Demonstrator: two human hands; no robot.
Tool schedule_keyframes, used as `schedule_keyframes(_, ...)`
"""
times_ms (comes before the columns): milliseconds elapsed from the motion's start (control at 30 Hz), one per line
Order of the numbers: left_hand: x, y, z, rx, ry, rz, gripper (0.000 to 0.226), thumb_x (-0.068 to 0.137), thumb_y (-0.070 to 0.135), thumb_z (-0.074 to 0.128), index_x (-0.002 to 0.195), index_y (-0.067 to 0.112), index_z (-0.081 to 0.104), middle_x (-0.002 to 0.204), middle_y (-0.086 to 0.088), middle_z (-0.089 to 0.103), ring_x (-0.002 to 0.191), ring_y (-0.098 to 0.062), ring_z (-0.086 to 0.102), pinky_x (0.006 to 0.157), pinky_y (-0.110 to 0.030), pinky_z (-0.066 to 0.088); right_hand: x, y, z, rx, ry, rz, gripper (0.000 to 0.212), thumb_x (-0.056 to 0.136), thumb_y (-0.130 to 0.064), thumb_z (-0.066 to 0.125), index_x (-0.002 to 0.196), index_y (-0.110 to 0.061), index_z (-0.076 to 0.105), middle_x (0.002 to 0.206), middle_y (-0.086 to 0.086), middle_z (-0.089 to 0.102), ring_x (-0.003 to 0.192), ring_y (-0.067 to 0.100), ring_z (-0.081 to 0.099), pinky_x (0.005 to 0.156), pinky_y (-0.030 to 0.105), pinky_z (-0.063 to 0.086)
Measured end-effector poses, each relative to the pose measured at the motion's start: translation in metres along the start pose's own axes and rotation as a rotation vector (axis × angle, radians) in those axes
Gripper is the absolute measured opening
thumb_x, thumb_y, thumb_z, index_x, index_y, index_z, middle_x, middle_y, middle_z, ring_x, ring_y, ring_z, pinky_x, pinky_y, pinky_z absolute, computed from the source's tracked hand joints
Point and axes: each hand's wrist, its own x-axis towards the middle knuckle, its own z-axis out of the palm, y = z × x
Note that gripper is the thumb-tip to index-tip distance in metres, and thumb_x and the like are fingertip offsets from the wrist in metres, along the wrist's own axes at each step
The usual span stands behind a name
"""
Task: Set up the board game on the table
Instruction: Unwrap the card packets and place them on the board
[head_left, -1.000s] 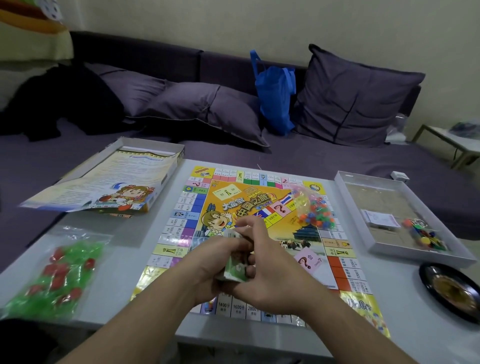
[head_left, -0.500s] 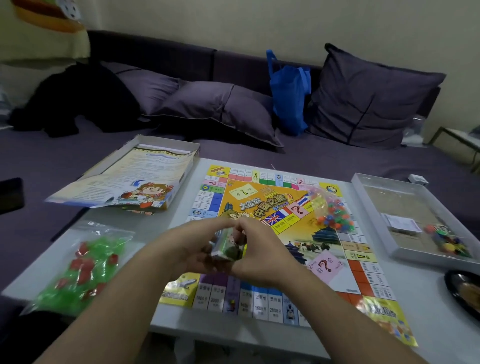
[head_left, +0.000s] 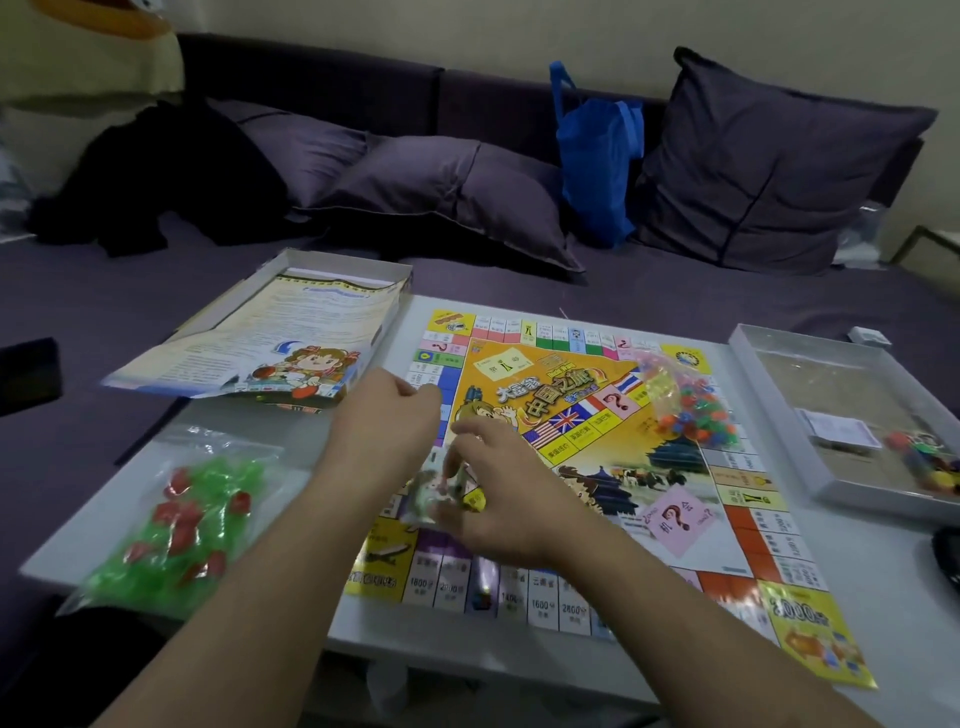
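A small wrapped card pack (head_left: 436, 491) is pinched by the right hand (head_left: 501, 499) at the board's (head_left: 587, 467) seven o'clock; the left hand (head_left: 387, 431), loosely curled, holds nothing; the wrap should be peeled gently.

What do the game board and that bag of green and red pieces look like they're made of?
Game board: likely thin glossy printed paper; its near corner overhangs the table and shines. Bag: clear crinkled plastic film; the pieces inside look like translucent moulded plastic.

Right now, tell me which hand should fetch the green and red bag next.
Left, probably. The green and red bag lies at the table's left edge, the left hand looks free on that side, and the right hand is on a small packet.
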Motion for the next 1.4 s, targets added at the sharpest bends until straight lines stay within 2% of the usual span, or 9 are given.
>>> schedule_keyframes(200, -0.013, 0.010, 0.032, 0.043, -0.014, 0.206, 0.013, 0.099, 0.018, 0.057, 0.093, 0.023, 0.068, 0.089, 0.005, 0.070, 0.081, -0.013, 0.066, 0.062, -0.030, 0.052, -0.037, 0.042, -0.036, 0.011, 0.170, 0.141, 0.005, 0.099, -0.028, 0.061, 0.096, -0.024, 0.059, 0.107, -0.007, 0.055, 0.104, 0.012, 0.051, 0.089, 0.034, 0.046)
schedule_keyframes(300, -0.033, 0.019, 0.067, 0.117, -0.142, 0.357, 0.017, 0.098, 0.014, 0.060, 0.094, 0.028, 0.068, 0.091, 0.013, 0.069, 0.085, -0.004, 0.064, 0.068, -0.023, 0.050, -0.061, 0.071, -0.064, 0.003, 0.235, 0.263, 0.005, 0.097, -0.021, 0.062, 0.092, -0.020, 0.064, 0.098, -0.006, 0.060, 0.093, 0.012, 0.055, 0.083, 0.035, 0.051)
schedule_keyframes(433, -0.060, 0.051, 0.135, 0.244, -0.371, 0.600, 0.021, 0.100, 0.015, 0.057, 0.109, 0.030, 0.070, 0.109, 0.013, 0.068, 0.096, -0.004, 0.062, 0.084, -0.028, 0.053, -0.098, 0.118, -0.107, 0.000, 0.382, 0.448, 0.011, 0.094, -0.016, 0.059, 0.084, -0.019, 0.064, 0.088, -0.006, 0.063, 0.080, 0.013, 0.059, 0.075, 0.038, 0.054)
schedule_keyframes(667, -0.081, 0.126, 0.288, 0.426, -0.563, 0.802, 0.039, 0.102, 0.021, 0.052, 0.140, 0.026, 0.055, 0.146, 0.006, 0.053, 0.128, -0.019, 0.055, 0.104, -0.038, 0.051, -0.151, 0.219, -0.174, -0.116, 0.433, 0.699, 0.018, 0.095, -0.010, 0.059, 0.104, -0.025, 0.061, 0.101, -0.004, 0.065, 0.093, 0.018, 0.062, 0.076, 0.032, 0.053)
schedule_keyframes(767, -0.076, 0.136, 0.339, 0.509, -0.581, 0.879, 0.049, 0.103, 0.024, 0.051, 0.152, 0.025, 0.046, 0.160, 0.005, 0.040, 0.134, -0.023, 0.052, 0.109, -0.041, 0.050, -0.162, 0.277, -0.191, -0.209, 0.333, 0.751, 0.033, 0.092, -0.003, 0.057, 0.119, -0.021, 0.062, 0.121, 0.003, 0.064, 0.110, 0.025, 0.060, 0.092, 0.038, 0.052)
schedule_keyframes(933, -0.067, 0.135, 0.375, 0.639, -0.542, 0.889, 0.036, 0.095, 0.017, 0.054, 0.131, 0.021, 0.060, 0.132, -0.001, 0.058, 0.113, -0.026, 0.060, 0.091, -0.040, 0.053, -0.156, 0.349, -0.210, -0.268, 0.172, 0.712, 0.039, 0.101, -0.008, 0.056, 0.139, -0.017, 0.060, 0.143, 0.007, 0.058, 0.127, 0.028, 0.055, 0.104, 0.037, 0.047)
schedule_keyframes(1100, -0.067, 0.129, 0.377, 0.641, -0.471, 0.917, 0.049, 0.091, 0.016, 0.053, 0.139, 0.023, 0.057, 0.141, 0.002, 0.056, 0.121, -0.024, 0.057, 0.097, -0.042, 0.053, -0.132, 0.378, -0.205, -0.314, 0.079, 0.658, 0.034, 0.096, -0.013, 0.061, 0.129, -0.022, 0.064, 0.134, 0.004, 0.060, 0.123, 0.031, 0.056, 0.099, 0.037, 0.047)
schedule_keyframes(1233, -0.076, 0.127, 0.377, 0.624, -0.431, 0.926, 0.052, 0.092, 0.014, 0.053, 0.144, 0.022, 0.051, 0.145, 0.003, 0.051, 0.123, -0.022, 0.055, 0.097, -0.038, 0.051, -0.125, 0.382, -0.202, -0.350, 0.043, 0.629, 0.048, 0.095, -0.009, 0.060, 0.139, -0.026, 0.054, 0.138, 0.000, 0.052, 0.126, 0.027, 0.045, 0.094, 0.032, 0.038)
schedule_keyframes(1400, -0.079, 0.127, 0.376, 0.628, -0.418, 0.932, 0.054, 0.092, 0.013, 0.055, 0.144, 0.021, 0.049, 0.143, 0.003, 0.048, 0.124, -0.020, 0.052, 0.094, -0.035, 0.048, -0.121, 0.381, -0.205, -0.438, -0.007, 0.629, 0.042, 0.091, -0.015, 0.059, 0.133, -0.020, 0.054, 0.137, 0.005, 0.050, 0.125, 0.027, 0.041, 0.107, 0.041, 0.040)
